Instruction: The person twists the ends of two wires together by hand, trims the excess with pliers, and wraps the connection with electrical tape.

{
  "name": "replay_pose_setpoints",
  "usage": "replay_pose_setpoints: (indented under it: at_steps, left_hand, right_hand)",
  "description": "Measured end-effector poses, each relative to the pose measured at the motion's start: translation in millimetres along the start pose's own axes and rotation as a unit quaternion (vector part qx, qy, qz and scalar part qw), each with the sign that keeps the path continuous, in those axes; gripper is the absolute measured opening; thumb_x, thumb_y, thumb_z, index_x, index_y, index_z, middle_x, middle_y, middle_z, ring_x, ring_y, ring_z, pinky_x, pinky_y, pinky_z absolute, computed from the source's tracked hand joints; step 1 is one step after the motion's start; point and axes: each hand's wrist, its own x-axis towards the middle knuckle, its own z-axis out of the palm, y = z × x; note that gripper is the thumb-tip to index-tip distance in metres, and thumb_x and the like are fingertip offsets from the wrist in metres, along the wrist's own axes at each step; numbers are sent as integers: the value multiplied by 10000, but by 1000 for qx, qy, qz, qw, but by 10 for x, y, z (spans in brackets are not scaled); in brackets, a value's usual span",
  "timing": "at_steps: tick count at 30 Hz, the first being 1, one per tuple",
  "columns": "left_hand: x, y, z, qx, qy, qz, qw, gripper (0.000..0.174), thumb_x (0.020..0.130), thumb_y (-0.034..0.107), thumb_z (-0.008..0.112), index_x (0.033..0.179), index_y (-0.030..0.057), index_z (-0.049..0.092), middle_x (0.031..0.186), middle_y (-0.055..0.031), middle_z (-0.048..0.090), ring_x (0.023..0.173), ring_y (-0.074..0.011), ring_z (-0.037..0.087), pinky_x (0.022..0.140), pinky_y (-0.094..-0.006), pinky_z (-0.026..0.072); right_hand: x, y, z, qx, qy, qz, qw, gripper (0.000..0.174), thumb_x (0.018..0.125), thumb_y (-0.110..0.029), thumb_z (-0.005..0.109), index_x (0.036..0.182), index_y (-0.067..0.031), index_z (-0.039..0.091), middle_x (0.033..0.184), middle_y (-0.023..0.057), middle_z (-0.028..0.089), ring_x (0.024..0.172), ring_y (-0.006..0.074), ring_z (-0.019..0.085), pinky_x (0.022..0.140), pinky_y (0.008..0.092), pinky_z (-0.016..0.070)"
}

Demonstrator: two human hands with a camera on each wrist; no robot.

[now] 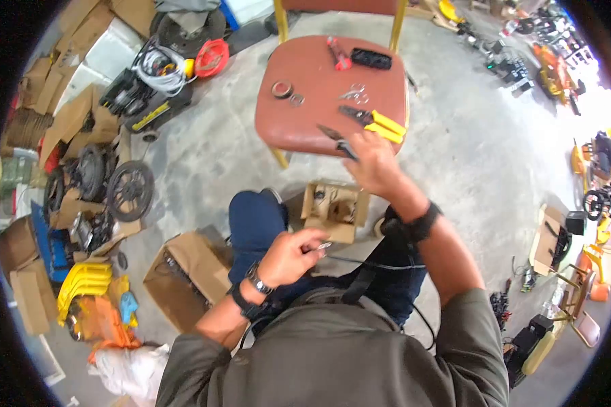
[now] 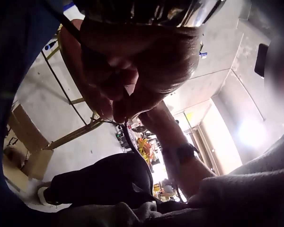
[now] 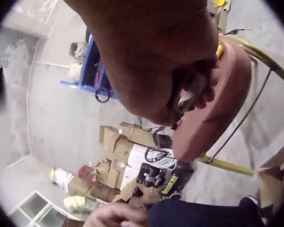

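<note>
Seated person, dark shirt, dark blue trousers. Facing them, a chair [image 1: 312, 68] with a red-brown seat and gold-coloured frame, its seat spread with small tools. By the person's left leg, a large open carton [image 1: 214, 268]; on the floor between the person and the chair, a smaller open box [image 1: 336, 234] with a few parts inside. Further left, a spoked black wheel [image 1: 130, 191] near heaped cardboard.

Right hand [image 1: 375, 165], dark band at the wrist, is at the near edge of the seat. Fingers curled round the handle of a pointed tool [image 1: 330, 133], its tip directed over the seat; whether the tip touches, I cannot tell.

Left hand [image 1: 286, 260], watch on the wrist, is over the lap. Thumb and fingertips pinch the end of a thin dark cable [image 1: 363, 262], which runs across the lap toward the right thigh.

On the seat: yellow-handled pliers [image 1: 387, 125] just beside the right hand; a black object [image 1: 371, 58] near the back, a red tool [image 1: 339, 54] beside it; scissors [image 1: 354, 93] mid-seat; a roll of tape [image 1: 282, 89] on the left; a small ring [image 1: 297, 100] next to the roll.
</note>
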Motion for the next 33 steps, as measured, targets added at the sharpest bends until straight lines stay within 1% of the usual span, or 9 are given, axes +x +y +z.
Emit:
replay_pose_setpoints:
  at_steps: [2, 5, 8, 12, 16, 20, 24, 27, 33]
  left_hand:
    - [12, 32, -9, -5, 3, 4, 1000, 292, 871, 7, 696, 1163, 9, 670, 825, -46, 729, 724, -85, 633, 673, -266, 523]
    - [39, 37, -20, -9, -8, 21, 1000, 290, 866, -12, 684, 1155, 1, 673, 841, -56, 729, 760, -95, 660, 705, -273, 533]
    - [72, 51, -78, 1, -4, 32, 999, 300, 862, -4, 686, 1160, 20, 674, 854, -88, 732, 753, -134, 678, 714, -290, 540]
    - [67, 79, -121, 6, -18, 46, 999, 329, 846, 25, 702, 1173, 49, 670, 871, -112, 726, 755, -202, 700, 712, -314, 542]
    - [61, -32, -76, 32, -21, 72, 997, 378, 825, 55, 707, 1200, 53, 656, 871, -109, 721, 764, -236, 704, 709, -337, 544]
    - [50, -14, -2, 68, 14, 91, 993, 368, 827, 60, 686, 1194, 72, 666, 860, -129, 713, 765, -273, 704, 709, -356, 544]
    - [77, -133, 111, 100, 46, 120, 987, 350, 826, 60, 675, 1175, 81, 677, 848, -144, 702, 772, -303, 699, 705, -373, 544]
    - [63, -160, 152, 132, 57, 135, 980, 362, 814, 52, 685, 1176, 76, 676, 852, -140, 705, 772, -281, 704, 708, -363, 543]
    - [-69, -290, 175, 9, 43, 96, 994, 398, 808, 42, 707, 1204, 64, 670, 881, -118, 736, 762, -214, 706, 714, -326, 539]
  right_hand:
    - [256, 71, 206, -72, -78, 41, 993, 535, 769, -138, 716, 1280, -62, 577, 1107, 186, 604, 1087, 386, 552, 900, 466, 449]
    - [484, 160, 402, -124, -107, 19, 986, 543, 770, -141, 710, 1292, -72, 577, 1137, 174, 608, 1095, 370, 551, 902, 444, 446]
    - [429, 200, 479, -143, 21, -49, 988, 340, 813, -138, 623, 1141, -53, 641, 1114, 157, 622, 1072, 356, 573, 894, 463, 458]
    - [80, -15, 112, 24, -11, 11, 1000, 366, 811, -139, 664, 1163, -43, 633, 1175, 171, 613, 1109, 384, 557, 926, 477, 460]
    - [-701, -65, -178, 125, -111, 133, 977, 272, 823, -105, 682, 1074, -5, 652, 1010, 182, 670, 958, 386, 633, 827, 462, 519]
    - [-1312, -61, -320, 161, -52, 221, 961, 161, 862, -84, 681, 996, 3, 688, 926, 192, 696, 867, 359, 678, 767, 395, 540]
    - [-1384, -82, -344, 149, 10, 267, 952, 139, 888, -90, 685, 994, -2, 702, 874, 186, 710, 798, 299, 706, 726, 347, 544]
    - [-1382, -122, -359, 152, 13, 280, 948, 146, 888, -128, 699, 982, -18, 717, 800, 122, 715, 718, 189, 683, 687, 304, 529]
    - [-1485, -96, -286, 130, 30, 249, 959, 126, 878, -119, 711, 967, -30, 709, 727, 135, 669, 623, 203, 637, 638, 316, 518]
